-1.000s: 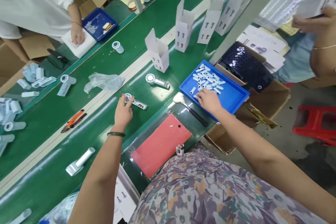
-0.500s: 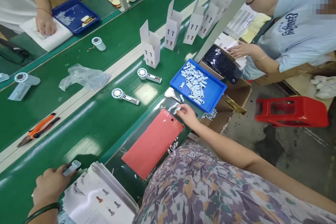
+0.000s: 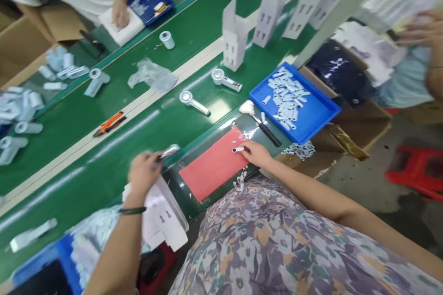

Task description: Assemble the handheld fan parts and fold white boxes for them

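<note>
My left hand (image 3: 144,173), blurred, is closed around a shiny, pale elongated piece (image 3: 169,151) that looks like the handle of a handheld fan; the rest of it is hidden by the hand. It hovers over the belt edge, above a stack of white printed cartons (image 3: 162,212). Between the fingertips of my right hand (image 3: 255,153) is a small white plastic piece (image 3: 237,150) with a dark end, held over a red sheet (image 3: 214,166). Similar white pieces (image 3: 285,97) fill a blue tray (image 3: 313,117) beyond that hand. A brush (image 3: 265,128) with a black handle lies beside the tray.
Two handheld fans (image 3: 194,103) lie on the green belt (image 3: 138,133), with orange pliers (image 3: 110,124) and a plastic bag (image 3: 152,75) farther left. Upright white boxes (image 3: 235,44) stand beyond. Co-workers' hands (image 3: 120,13) are across the belt and at far right. A red stool (image 3: 415,170) stands on the floor.
The view has swung left. My left hand has brought the pale piece up and nearer the red sheet. My right hand has moved from beside the brush to over the sheet, with the small white piece.
</note>
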`<action>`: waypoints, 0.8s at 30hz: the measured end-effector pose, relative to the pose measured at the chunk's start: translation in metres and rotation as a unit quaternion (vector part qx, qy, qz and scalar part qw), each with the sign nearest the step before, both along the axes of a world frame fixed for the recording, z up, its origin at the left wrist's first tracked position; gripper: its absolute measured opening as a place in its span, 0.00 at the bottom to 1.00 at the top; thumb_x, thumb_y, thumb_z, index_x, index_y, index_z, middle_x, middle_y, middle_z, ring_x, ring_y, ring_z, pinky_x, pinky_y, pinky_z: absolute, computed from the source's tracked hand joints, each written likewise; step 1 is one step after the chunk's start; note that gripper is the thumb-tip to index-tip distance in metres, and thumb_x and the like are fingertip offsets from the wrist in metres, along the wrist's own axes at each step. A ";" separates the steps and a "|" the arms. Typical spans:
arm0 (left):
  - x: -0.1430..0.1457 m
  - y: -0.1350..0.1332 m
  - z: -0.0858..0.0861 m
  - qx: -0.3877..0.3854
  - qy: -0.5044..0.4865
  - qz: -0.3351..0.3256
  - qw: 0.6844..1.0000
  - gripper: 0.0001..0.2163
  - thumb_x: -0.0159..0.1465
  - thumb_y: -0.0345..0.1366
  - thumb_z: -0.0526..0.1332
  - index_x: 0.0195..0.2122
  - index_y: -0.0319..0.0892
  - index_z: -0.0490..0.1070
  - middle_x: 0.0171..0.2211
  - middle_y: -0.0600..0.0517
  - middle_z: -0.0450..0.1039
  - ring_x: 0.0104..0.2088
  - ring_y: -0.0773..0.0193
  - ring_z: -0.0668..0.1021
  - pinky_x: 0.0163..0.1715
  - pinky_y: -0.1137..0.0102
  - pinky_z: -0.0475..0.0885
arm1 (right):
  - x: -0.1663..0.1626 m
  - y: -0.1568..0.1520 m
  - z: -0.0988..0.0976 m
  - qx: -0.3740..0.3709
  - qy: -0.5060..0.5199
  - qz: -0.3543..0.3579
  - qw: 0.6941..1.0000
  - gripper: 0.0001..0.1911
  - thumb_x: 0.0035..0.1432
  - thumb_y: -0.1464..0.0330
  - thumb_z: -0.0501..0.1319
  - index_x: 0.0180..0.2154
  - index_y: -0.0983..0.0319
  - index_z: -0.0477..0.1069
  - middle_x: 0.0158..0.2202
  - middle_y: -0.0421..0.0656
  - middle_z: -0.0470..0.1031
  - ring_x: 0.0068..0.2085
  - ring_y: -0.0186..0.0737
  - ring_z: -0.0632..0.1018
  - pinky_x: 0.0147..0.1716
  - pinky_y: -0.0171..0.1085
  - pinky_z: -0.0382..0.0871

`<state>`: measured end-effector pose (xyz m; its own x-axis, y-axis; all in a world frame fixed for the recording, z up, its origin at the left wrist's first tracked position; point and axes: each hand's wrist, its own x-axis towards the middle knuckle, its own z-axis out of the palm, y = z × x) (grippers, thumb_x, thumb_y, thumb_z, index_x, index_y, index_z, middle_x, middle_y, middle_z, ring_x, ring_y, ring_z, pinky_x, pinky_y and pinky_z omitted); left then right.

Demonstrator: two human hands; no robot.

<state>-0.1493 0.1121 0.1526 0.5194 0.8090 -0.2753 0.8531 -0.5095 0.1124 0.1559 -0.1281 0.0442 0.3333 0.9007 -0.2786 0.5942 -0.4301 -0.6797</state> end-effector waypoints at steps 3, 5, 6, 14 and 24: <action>0.060 -0.059 -0.045 -0.068 -0.060 -0.090 0.992 0.16 0.63 0.35 0.61 0.52 0.51 0.77 0.48 0.47 0.75 0.52 0.53 0.75 0.56 0.61 0.73 | 0.002 0.011 0.006 0.023 0.008 0.035 0.999 0.15 0.67 0.71 0.57 0.52 0.59 0.77 0.47 0.47 0.80 0.42 0.44 0.79 0.44 0.41 0.73; 0.090 -0.090 -0.075 -0.096 -0.095 -0.127 0.983 0.13 0.64 0.33 0.64 0.49 0.49 0.78 0.45 0.47 0.76 0.49 0.54 0.76 0.53 0.62 0.73 | 0.002 0.018 0.010 0.028 0.008 0.065 0.997 0.13 0.67 0.70 0.59 0.51 0.59 0.78 0.44 0.46 0.80 0.39 0.42 0.79 0.42 0.40 0.72; 0.100 -0.102 -0.087 -0.100 -0.108 -0.133 0.980 0.11 0.64 0.34 0.64 0.47 0.47 0.79 0.44 0.47 0.75 0.48 0.53 0.75 0.52 0.60 0.73 | 0.001 0.020 0.012 0.027 0.006 0.080 0.996 0.12 0.66 0.71 0.60 0.49 0.59 0.78 0.42 0.45 0.80 0.38 0.42 0.78 0.41 0.39 0.71; 0.099 -0.123 -0.109 -0.089 -0.203 -0.100 0.970 0.16 0.64 0.41 0.69 0.52 0.46 0.76 0.53 0.43 0.73 0.56 0.46 0.72 0.56 0.51 0.69 | -0.013 0.032 0.011 0.005 -0.011 0.179 0.984 0.11 0.64 0.73 0.62 0.46 0.59 0.80 0.41 0.46 0.79 0.43 0.44 0.78 0.45 0.39 0.69; 0.101 -0.133 -0.116 -0.115 -0.260 -0.067 0.956 0.06 0.71 0.36 0.60 0.43 0.46 0.78 0.44 0.47 0.77 0.49 0.54 0.75 0.54 0.56 0.70 | -0.009 0.037 0.002 0.004 0.000 0.184 0.983 0.07 0.67 0.69 0.62 0.43 0.59 0.81 0.46 0.47 0.76 0.49 0.45 0.77 0.51 0.42 0.70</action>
<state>-0.0485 -0.0210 0.0371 0.7286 0.6754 -0.1138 0.5806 -0.5209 0.6257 0.1466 -0.0912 0.0461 -0.0158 0.9623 -0.2715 0.7093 -0.1806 -0.6814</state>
